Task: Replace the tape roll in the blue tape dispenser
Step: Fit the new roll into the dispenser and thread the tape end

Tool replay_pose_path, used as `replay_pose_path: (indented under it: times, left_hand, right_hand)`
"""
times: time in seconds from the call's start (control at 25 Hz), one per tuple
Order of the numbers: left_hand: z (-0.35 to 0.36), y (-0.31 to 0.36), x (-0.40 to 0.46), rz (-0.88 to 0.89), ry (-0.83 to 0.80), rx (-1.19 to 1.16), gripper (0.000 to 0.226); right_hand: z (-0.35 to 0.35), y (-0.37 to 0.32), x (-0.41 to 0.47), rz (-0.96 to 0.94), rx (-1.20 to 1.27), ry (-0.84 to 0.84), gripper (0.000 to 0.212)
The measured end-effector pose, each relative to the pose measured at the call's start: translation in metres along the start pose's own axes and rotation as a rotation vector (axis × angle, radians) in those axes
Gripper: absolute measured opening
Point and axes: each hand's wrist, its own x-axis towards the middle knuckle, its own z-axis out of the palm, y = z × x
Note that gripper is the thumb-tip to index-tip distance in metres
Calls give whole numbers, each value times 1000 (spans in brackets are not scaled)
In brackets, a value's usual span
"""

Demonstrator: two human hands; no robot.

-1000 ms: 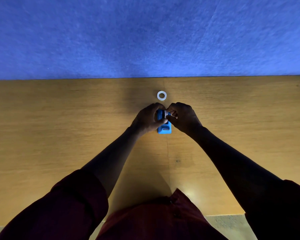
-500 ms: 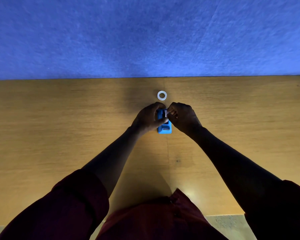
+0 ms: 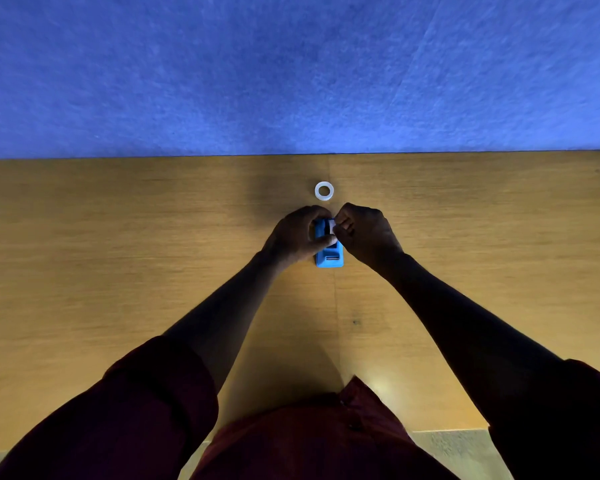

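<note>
The blue tape dispenser (image 3: 330, 257) stands on the wooden table (image 3: 118, 271) at the centre. My left hand (image 3: 297, 237) wraps its left side, thumb across the top. My right hand (image 3: 364, 233) pinches a small white piece (image 3: 332, 226), seemingly the tape roll or its core, at the dispenser's far end; fingers hide most of it. A separate white tape ring (image 3: 324, 191) lies flat on the table just beyond both hands, touching neither.
A blue felt wall panel (image 3: 291, 71) rises right behind the table's far edge. The table's near edge (image 3: 447, 430) runs close to my body. A seam runs down the tabletop under the dispenser.
My right fingers have shifted slightly at the dispenser's far end on the white piece. The dispenser, my left hand and the loose ring keep their places.
</note>
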Motion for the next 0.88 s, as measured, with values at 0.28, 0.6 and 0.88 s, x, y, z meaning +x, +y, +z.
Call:
replay_pose_path:
  times: [0.28,0.6,0.88]
  left_hand:
    - [2,2,0,9,4,42,50]
    - [0,-3,0,-11,-33,-16,50]
    - [4,-3,-1,0,16,28,69]
  right_hand:
    - [1,0,-1,-23,-4,32,11]
    - [3,0,-1,-17,-4,34,12]
    - [6,3,-3,4,39,33,22]
